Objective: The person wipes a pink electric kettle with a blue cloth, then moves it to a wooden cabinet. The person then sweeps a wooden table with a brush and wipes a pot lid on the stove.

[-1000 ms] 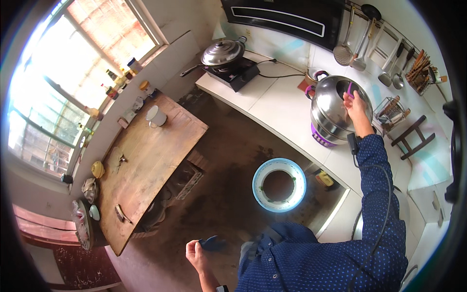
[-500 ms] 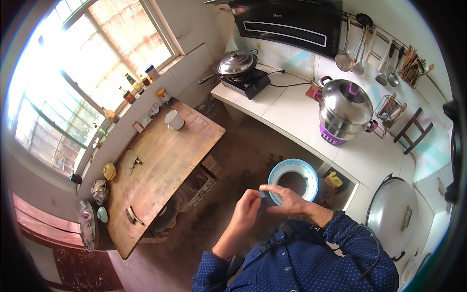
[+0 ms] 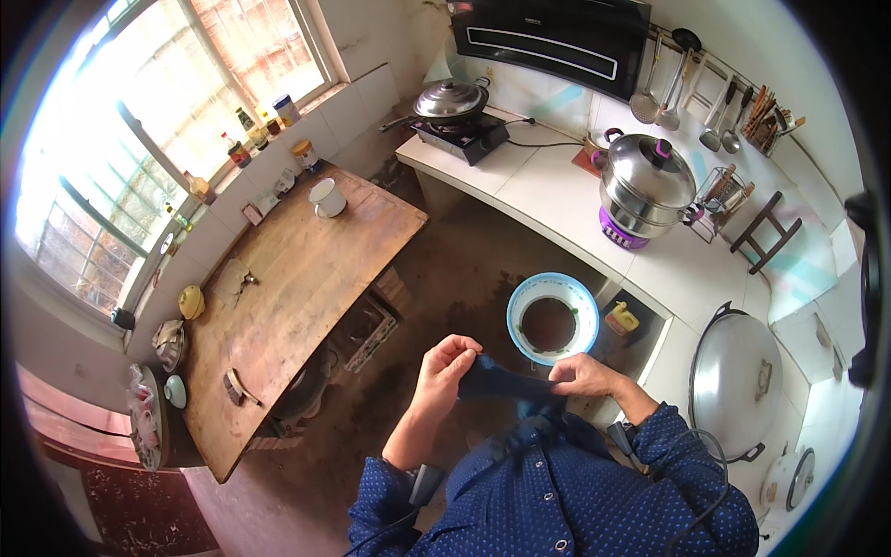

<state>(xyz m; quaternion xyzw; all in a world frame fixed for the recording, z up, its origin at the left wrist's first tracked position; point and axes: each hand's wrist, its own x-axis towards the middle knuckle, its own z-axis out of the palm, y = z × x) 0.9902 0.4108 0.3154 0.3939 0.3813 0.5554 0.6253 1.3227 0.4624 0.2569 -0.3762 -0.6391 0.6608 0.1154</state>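
A dark blue piece of cloth (image 3: 506,382) is stretched between my hands in front of my body. My left hand (image 3: 442,373) pinches its left end between thumb and fingers. The right end is held by my right hand (image 3: 588,378), with the thumb on top. Part of the cloth hangs down and merges with my dark blue patterned shirt, so its full shape is hidden. Just beyond my right hand stands a white basin with a blue rim (image 3: 513,320), dark inside.
On my left is a wooden table (image 3: 306,269) with a mug (image 3: 327,199) and a brush (image 3: 239,385). The white tiled counter (image 3: 543,190) carries a steamer pot (image 3: 647,186), a covered pan (image 3: 450,102) and a large lidded wok (image 3: 738,385). A yellow bottle (image 3: 622,318) stands beside the basin.
My hands have moved apart, spreading the cloth between them. Before, they were close together with only a small bit of it showing. The view has shifted slightly.
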